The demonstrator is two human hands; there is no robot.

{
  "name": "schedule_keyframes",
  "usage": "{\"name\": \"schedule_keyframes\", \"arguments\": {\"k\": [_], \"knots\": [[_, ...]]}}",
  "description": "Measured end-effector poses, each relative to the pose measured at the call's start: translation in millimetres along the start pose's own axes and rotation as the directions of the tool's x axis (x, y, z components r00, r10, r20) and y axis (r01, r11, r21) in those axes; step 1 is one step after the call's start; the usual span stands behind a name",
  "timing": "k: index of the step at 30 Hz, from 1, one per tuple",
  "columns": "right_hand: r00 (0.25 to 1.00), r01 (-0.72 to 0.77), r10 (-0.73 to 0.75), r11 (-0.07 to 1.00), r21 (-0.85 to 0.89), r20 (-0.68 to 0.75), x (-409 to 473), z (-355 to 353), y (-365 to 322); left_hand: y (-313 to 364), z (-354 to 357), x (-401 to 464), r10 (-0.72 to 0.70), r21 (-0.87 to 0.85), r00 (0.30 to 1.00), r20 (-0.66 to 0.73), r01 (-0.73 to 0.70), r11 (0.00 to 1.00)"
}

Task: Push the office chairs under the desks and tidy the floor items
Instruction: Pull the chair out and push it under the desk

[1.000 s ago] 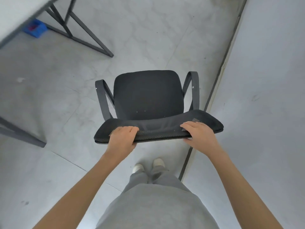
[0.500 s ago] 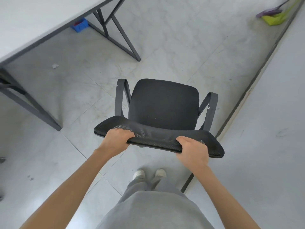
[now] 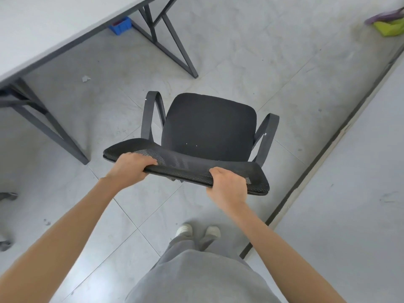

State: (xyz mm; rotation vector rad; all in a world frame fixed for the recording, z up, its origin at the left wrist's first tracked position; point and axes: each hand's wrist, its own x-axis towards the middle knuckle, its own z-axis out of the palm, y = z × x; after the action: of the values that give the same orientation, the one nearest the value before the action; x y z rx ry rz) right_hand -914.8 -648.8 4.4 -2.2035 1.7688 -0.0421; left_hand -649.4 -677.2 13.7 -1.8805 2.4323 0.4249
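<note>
A black office chair [image 3: 207,132] is standing at the middle of the view, seen from above and behind, its padded seat facing toward 12 o'clock and slightly left. Its curved mesh backrest top is lying across the near side, tilting down toward 4 o'clock. Two dark looped armrests are flanking the seat at 9 and 3 o'clock. The grey desk [image 3: 43,25] is stretching across the 10 to 11 o'clock corner on dark angled legs, well apart from the chair. A small white paper scrap [image 3: 86,78] is lying on the floor under the desk's edge, at 10 o'clock from the chair.
</note>
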Motion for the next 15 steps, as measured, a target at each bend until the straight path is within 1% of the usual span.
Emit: {"name": "schedule_keyframes", "arguments": {"k": [2, 5, 11, 13, 15], "knots": [[0.999, 0.011, -0.010, 1.000, -0.014, 0.033, 23.2, -2.5, 8.1, -0.6, -1.1, 8.7, -0.054, -0.003, 0.998, 0.009, 0.054, 0.999], [0.998, 0.055, -0.054, 0.998, -0.044, 0.021, 60.2, -10.3, 25.7, 5.9, -1.8, 25.9, -0.137, 0.001, 0.990, 0.015, 0.137, 0.991], [0.975, 0.220, -0.220, 0.971, -0.098, 0.009, 152.7, -35.2, 41.3, 5.7, -10.2, 68.4, -0.327, -0.006, 0.945, 0.009, 0.327, 0.945], [0.965, 0.261, -0.260, 0.960, -0.099, 0.018, 187.6, -41.4, 41.2, -2.2, -17.5, 85.6, -0.366, 0.007, 0.930, 0.022, 0.366, 0.931], [0.951, 0.309, -0.307, 0.945, -0.107, 0.038, 221.9, -47.0, 41.4, -9.6, -24.3, 103.7, -0.368, 0.029, 0.929, 0.026, 0.368, 0.930]]}}
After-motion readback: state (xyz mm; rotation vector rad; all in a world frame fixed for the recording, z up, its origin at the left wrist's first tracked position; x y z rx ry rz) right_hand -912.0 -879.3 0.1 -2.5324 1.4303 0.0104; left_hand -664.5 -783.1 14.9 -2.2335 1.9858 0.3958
